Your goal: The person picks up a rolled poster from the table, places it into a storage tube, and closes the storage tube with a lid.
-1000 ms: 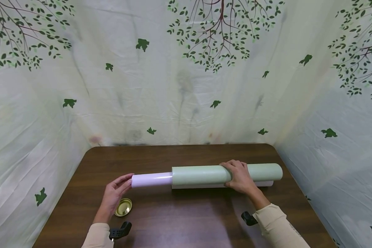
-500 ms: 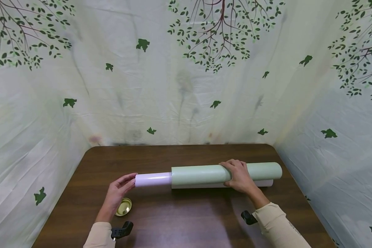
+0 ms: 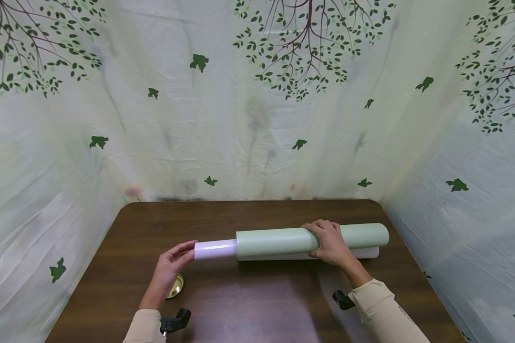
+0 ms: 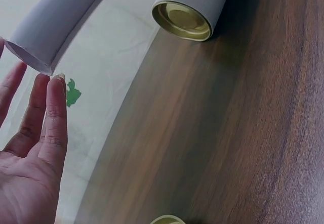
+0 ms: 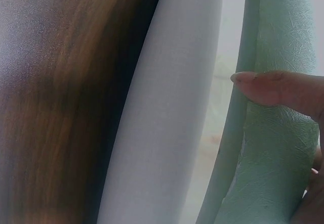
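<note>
Left hand [image 3: 166,274]: open-ish, not clenched, fingers [image 4: 55,118] mostly straight, tips touching the left end of the purple tube [image 3: 216,249]; the left wrist view showed at least 2 fingertips right at its open rim, palm not against it. Purple tube stuck out of the left end of the green roll [image 3: 274,241], rest of it hidden inside, both about in line, above the brown table [image 3: 257,305].

Right hand [image 3: 331,245]: grasping the green roll from above, right of its middle, fingers over the far side, thumb [image 5: 273,88] across the near side by the seam edge. Other fingers mostly hidden in the right wrist view.

White tube [image 3: 366,253] lay on the table just under and in front of the green roll, roughly parallel; right wrist view showed a gap between the 2. Its left end had a recessed gold metal end [image 4: 182,19]. Neither hand seen touching it.

Gold lid [image 3: 178,287] lay on the table beside the left wrist, partly covered by it. 2 beige sleeves [image 3: 384,309], 1 black wrist device [image 3: 176,321] per arm. Pale sheet [image 3: 171,143] with leaf prints behind the table
</note>
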Motion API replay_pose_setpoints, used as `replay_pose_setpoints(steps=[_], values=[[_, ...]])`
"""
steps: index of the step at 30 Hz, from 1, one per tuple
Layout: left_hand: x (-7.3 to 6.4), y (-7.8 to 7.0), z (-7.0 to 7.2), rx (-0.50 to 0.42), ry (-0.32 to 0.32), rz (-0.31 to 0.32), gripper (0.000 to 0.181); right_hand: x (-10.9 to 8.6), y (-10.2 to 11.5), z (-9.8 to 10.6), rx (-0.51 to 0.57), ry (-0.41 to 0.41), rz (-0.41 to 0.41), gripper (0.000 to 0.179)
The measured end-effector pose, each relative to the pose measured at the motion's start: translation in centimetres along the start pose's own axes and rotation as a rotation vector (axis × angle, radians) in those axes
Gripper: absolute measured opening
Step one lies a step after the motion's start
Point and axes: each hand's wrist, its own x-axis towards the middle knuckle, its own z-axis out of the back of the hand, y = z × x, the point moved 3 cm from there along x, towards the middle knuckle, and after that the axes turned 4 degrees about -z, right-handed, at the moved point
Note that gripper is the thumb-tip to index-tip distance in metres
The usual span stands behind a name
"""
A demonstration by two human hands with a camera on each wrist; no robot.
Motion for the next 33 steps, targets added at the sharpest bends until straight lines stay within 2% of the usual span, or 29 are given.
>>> replay_pose_setpoints(steps=[9, 13, 20, 28, 33], values=[[-0.2, 0.0, -0.7, 0.067, 0.001, 0.044, 0.045, 0.0, 0.3, 0.1, 0.002, -0.003, 0.013, 0.072], [-0.2, 0.0, -0.9, 0.057, -0.001, 0.038, 0.045, -0.1, 0.3, 0.1, 0.002, -0.003, 0.013, 0.072], [-0.2, 0.1, -1.2, 0.041, 0.031, -0.022, 0.046, 0.0, 0.6, 0.0, 0.013, -0.001, 0.017, 0.071], [0.1, 0.1, -1.6, 0.103, 0.054, 0.000, 0.045, 0.2, 0.6, 0.0, -0.009, 0.010, 0.015, 0.071], [0.5, 0.2, -2.2, 0.104, 0.061, -0.001, 0.043, 0.1, 0.5, 0.3, -0.010, -0.002, 0.023, 0.071]])
